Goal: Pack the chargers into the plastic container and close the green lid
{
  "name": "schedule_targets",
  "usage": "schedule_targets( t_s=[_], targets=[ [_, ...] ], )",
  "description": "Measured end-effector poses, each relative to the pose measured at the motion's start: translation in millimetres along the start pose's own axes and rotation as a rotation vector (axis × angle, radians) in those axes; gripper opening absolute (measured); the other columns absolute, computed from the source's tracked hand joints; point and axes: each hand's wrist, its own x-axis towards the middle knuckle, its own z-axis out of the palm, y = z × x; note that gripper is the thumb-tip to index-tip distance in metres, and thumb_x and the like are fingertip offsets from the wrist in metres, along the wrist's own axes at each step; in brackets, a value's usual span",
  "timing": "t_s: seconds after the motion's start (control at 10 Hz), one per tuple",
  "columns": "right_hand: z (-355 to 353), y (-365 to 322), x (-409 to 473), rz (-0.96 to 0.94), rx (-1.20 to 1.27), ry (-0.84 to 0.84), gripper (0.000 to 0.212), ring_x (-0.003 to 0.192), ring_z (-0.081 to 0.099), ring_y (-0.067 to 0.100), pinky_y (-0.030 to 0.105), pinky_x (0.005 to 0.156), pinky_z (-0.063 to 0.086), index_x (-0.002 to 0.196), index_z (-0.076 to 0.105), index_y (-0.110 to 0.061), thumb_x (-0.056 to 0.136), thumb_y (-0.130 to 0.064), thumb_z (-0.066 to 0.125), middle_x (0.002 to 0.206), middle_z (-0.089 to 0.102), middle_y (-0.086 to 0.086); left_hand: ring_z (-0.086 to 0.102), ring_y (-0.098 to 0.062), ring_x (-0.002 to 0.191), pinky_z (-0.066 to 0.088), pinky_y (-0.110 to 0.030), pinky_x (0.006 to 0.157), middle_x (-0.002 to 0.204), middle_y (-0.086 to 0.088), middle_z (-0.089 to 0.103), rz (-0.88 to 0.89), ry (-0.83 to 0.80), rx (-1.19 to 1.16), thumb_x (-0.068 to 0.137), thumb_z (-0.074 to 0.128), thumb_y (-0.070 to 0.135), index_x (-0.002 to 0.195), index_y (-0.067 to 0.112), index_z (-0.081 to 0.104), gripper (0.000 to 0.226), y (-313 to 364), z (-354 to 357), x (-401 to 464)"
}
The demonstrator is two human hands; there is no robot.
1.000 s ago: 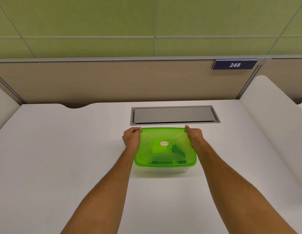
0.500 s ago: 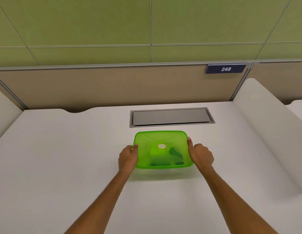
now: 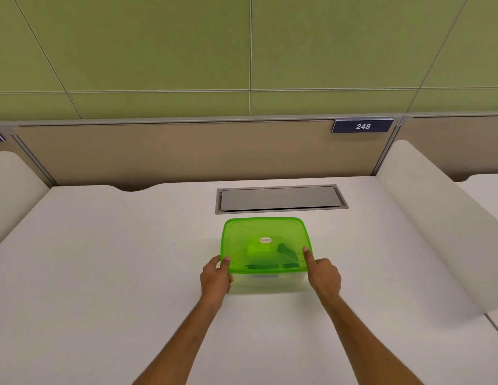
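Near the counter's [image 3: 103, 273] far edge, just in front of the recessed grey metal cable hatch [image 3: 279, 198], sits the plastic container [image 3: 265, 280] with the green lid [image 3: 265, 243] on top. Lid is translucent bright green, rounded rectangle, moulded ridges, small round white sticker at centre; dark charger shapes show through it. Container walls clear, smooth. Counter matte white. Left hand [image 3: 215, 276] grips the lid's near-left corner, thumb on top, fingers curled under the rim. Right hand [image 3: 324, 273] presses the near-right corner, fingers loosely curled, grasping nothing. Both hands have slid from the lid's far corners to its near corners.
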Motion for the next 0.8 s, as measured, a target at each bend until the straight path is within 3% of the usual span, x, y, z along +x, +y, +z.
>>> schedule_targets(
  t_s=[0.4,0.5,0.6,0.7,0.8],
  targets=[
    [3.7,-5.4,-6.8,0.076,0.119,0.001,0.068,0.08,0.059,0.033,0.033,0.067,0.039,0.068,0.061,-0.006,0.088,-0.066,0.038,0.075,0.059,0.01,0.04,-0.01,0.03,0.035,-0.017,0.038,0.033,0.001,0.043,-0.023,0.042,-0.256,0.09,0.061,0.017,0.121,0.003,0.058,0.034,-7.1,4.1,-6.7],
    [2.4,-4.7,-8.5,0.05,0.134,0.004,0.068,0.077,0.059,0.033,0.033,0.065,0.039,0.063,0.06,-0.008,0.088,-0.067,0.036,0.072,0.059,0.009,0.043,-0.011,0.03,0.042,-0.026,0.049,0.032,0.001,0.044,-0.015,0.047,-0.269,0.09,0.061,0.018,0.121,0.004,0.059,0.034,-7.1,4.3,-7.2],
    [1.4,-3.9,-12.1,0.043,0.142,-0.002,0.069,0.073,0.056,0.031,0.033,0.065,0.04,0.063,0.06,-0.008,0.088,-0.068,0.035,0.072,0.061,0.009,0.045,-0.012,0.032,0.043,-0.024,0.045,0.036,-0.002,0.05,0.009,0.023,-0.206,0.091,0.06,0.02,0.12,0.006,0.059,0.033,-5.3,2.3,-10.8],
    [-5.5,-3.9,-14.5,0.029,0.091,0.025,0.072,0.077,0.06,0.032,0.034,0.066,0.043,0.068,0.062,-0.009,0.088,-0.07,0.029,0.079,0.065,0.011,0.053,-0.018,0.042,0.051,-0.026,0.048,0.05,-0.008,0.06,0.066,0.038,-0.011,0.09,0.061,0.031,0.116,0.01,0.063,0.033,3.2,-7.6,-13.1],
    [-13.6,-2.0,-12.0,0.023,0.019,0.086,0.075,0.082,0.061,0.033,0.033,0.068,0.043,0.076,0.066,-0.01,0.088,-0.07,0.023,0.084,0.066,0.012,0.061,-0.023,0.063,0.052,-0.033,0.067,0.06,-0.002,0.065,0.103,0.1,0.054,0.088,0.058,0.043,0.114,0.013,0.064,0.04,9.3,-18.4,-11.6]
  ],
)
